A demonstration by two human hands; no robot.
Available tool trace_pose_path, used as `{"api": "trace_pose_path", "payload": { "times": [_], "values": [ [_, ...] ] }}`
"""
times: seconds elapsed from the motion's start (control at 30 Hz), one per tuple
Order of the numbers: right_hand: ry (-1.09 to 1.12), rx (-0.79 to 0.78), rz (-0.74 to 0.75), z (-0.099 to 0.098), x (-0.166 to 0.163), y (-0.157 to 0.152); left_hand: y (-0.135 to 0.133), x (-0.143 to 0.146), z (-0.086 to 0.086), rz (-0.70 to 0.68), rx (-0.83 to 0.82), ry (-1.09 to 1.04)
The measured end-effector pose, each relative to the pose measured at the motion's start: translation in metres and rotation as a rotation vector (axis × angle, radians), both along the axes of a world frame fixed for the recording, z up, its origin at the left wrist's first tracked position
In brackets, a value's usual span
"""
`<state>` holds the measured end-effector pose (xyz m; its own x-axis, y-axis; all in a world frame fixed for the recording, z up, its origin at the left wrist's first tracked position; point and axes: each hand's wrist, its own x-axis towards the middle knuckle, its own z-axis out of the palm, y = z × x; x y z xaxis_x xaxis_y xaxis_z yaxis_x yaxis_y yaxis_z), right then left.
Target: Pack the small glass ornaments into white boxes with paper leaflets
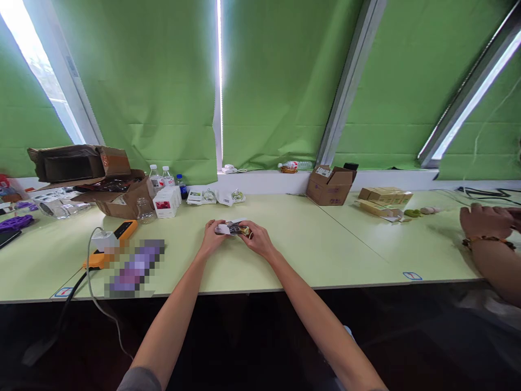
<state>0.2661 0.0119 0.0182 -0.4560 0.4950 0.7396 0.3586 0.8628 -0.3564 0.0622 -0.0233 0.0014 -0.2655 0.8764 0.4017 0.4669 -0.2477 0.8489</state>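
Both of my hands meet above the middle of the table. My left hand (pixel 211 238) is closed, with its thumb and fingers on a small white card or carton (pixel 222 229). Closed around the right side is my right hand (pixel 259 239), holding a dark, shiny item with a gold end (pixel 246 231). The two pieces touch or overlap between my fingertips, and I cannot tell whether they are joined. Behind my hands lie white packs with round clear-and-green items (pixel 209 195). A group of small white cartons with red pictures (pixel 164 207) stands to their left.
Left are an orange power strip (pixel 126 230) with a white charger and cable, a pixelated purple object (pixel 136 266) and open cardboard boxes (pixel 122 198). Bottles (pixel 166 177) stand behind. Right are a brown carton (pixel 330 184), yellowish boxes (pixel 385 198) and another person's hands (pixel 486 222).
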Motion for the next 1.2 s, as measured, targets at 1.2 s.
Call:
{"api": "trace_pose_path", "payload": {
  "times": [1.2],
  "values": [
    [0.03, -0.004, 0.088, -0.0026, -0.001, 0.0072, 0.0007, 0.0002, -0.0022, -0.019, 0.019, -0.024]
  ]
}}
